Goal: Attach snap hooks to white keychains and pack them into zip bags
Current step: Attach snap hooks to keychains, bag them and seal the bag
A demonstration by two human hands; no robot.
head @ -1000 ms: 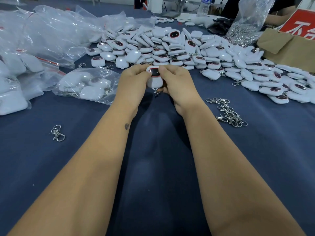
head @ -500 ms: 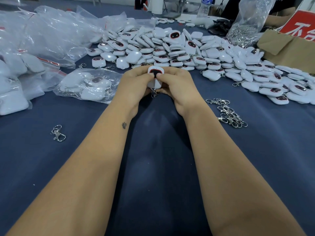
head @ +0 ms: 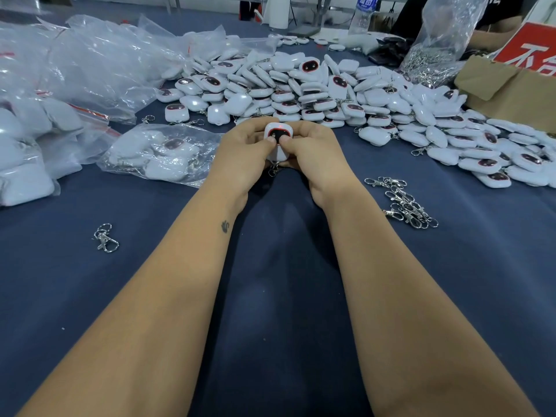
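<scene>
Both hands grip one white keychain (head: 279, 136) with a dark, red-rimmed face, held upright above the blue table. My left hand (head: 243, 155) curls round its left side and my right hand (head: 316, 155) round its right, both thumbs on the face. A metal snap hook (head: 273, 170) dangles below it between my palms. A big heap of white keychains (head: 316, 91) lies just beyond my hands. Loose snap hooks (head: 404, 203) lie to the right. A zip bag (head: 159, 155) with several keychains inside lies left of my hands.
One stray snap hook (head: 105, 238) lies at the near left. Filled and empty plastic bags (head: 60, 85) pile up at the left. A clear bag of metal hooks (head: 433, 55) and a cardboard box (head: 511, 94) stand at the back right. A person's arm shows behind the box.
The keychain has tilted up so its dark face shows more fully, and both thumbs have slid onto that face. My hands stay in the same place.
</scene>
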